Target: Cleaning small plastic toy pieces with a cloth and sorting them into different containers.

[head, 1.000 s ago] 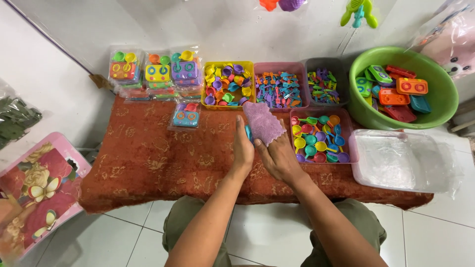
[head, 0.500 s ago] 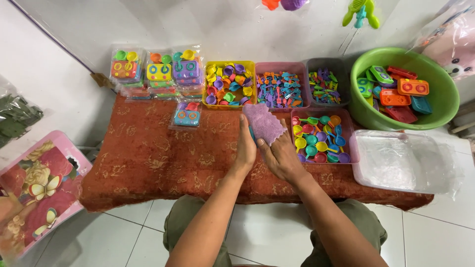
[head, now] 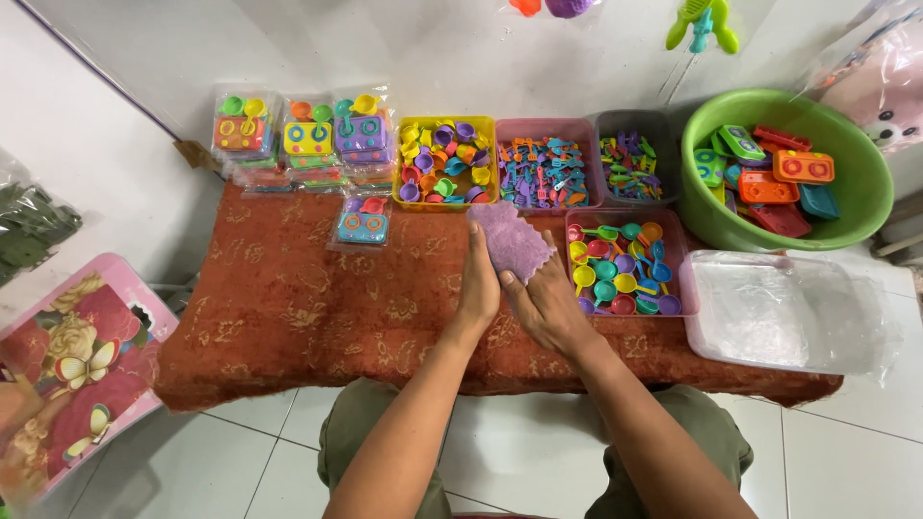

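At far left, a pink floral box (head: 72, 370) sits on the floor beside the counter (head: 288, 308), which is covered in a rust-red patterned cloth. Along the counter's back edge stand stacked clear packs of toy sets (head: 300, 135), with one small pack (head: 362, 223) lying apart in front of them. Next comes a yellow tray of small coloured cups (head: 445, 161), then a pink tray of coloured utensils (head: 545, 171) and a grey tray (head: 632, 165) of mixed small pieces.

Centre front, the left hand (head: 478, 281) lies flat, fingers together, its edge against a purple cloth piece (head: 511, 238) resting on the counter. The right hand (head: 545, 303) grips that piece's lower right edge; whether the fingers pinch it or only press on it cannot be told.

Just right of the hands is a pink tray of coloured spoons (head: 623, 264). Further right lie a clear plastic bag stack (head: 784, 312) and, behind it, a green basin (head: 851, 207) holding toy stoves.
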